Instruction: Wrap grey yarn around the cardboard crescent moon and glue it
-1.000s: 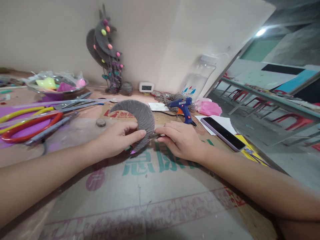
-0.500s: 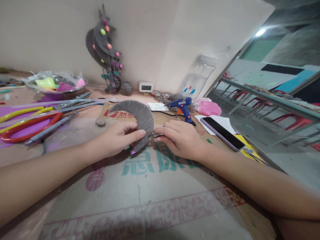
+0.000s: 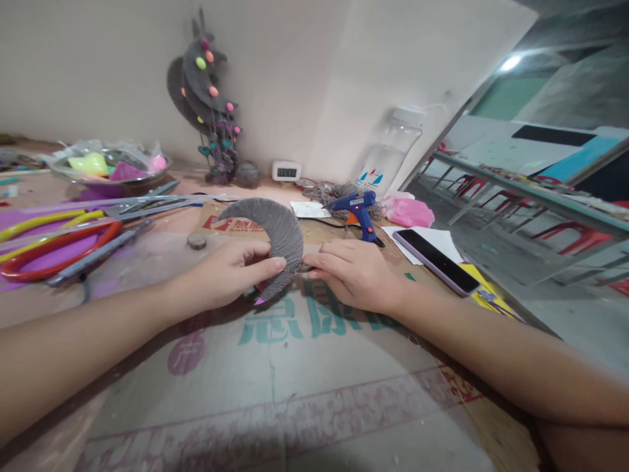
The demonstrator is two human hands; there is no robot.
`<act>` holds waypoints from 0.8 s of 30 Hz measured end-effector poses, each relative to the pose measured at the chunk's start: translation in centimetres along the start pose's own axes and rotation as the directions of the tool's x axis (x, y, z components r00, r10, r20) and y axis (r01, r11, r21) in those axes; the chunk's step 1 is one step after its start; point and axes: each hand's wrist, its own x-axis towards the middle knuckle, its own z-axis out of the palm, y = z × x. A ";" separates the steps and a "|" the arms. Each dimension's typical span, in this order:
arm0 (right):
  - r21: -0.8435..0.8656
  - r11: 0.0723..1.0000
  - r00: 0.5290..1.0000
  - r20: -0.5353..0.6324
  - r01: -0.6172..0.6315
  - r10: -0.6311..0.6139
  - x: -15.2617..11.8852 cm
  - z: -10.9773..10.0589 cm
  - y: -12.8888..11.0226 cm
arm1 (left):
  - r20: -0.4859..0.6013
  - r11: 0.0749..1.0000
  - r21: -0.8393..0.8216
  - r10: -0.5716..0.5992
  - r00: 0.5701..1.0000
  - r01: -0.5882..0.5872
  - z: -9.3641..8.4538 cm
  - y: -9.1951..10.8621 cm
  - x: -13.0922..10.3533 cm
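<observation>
A crescent wrapped in grey yarn [image 3: 282, 229] is pinched between the thumb and fingers of my left hand [image 3: 236, 272]. Its lower tip shows a bit of purple. My right hand [image 3: 356, 272] is closed just right of the crescent's outer edge, thumb and index finger pinched on a short stretch of grey yarn [image 3: 305, 267] that runs to the crescent. The curled fingers hide the rest of that yarn. Both hands are above a printed cardboard sheet [image 3: 275, 393].
Behind the hands are a blue glue gun [image 3: 362, 213], a yarn pile [image 3: 339, 195], a clock [image 3: 286, 172] and a bottle [image 3: 388, 154]. A phone [image 3: 437, 262] lies right; scissors [image 3: 63, 259] and a bowl [image 3: 108, 180] are left. A decorated crescent hanging [image 3: 204, 92] is against the wall.
My right fingers have shifted slightly and are pinched more tightly at the crescent's edge. My left hand keeps its hold on the crescent, almost unmoved.
</observation>
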 end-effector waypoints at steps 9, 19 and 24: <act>0.084 0.992 0.996 0.001 -0.092 0.092 -0.3 0.0 -0.3 | -0.033 1.000 -0.007 -0.027 0.999 0.027 0.0 0.1 -0.1; 0.009 0.997 0.995 0.062 -0.074 0.074 -0.2 0.1 -0.5 | -0.044 0.997 0.077 -0.006 0.999 0.009 0.0 0.1 0.0; -0.034 0.999 0.998 0.057 -0.031 0.033 0.0 0.0 -0.4 | -0.007 1.000 0.001 -0.020 1.000 0.020 0.0 0.3 0.0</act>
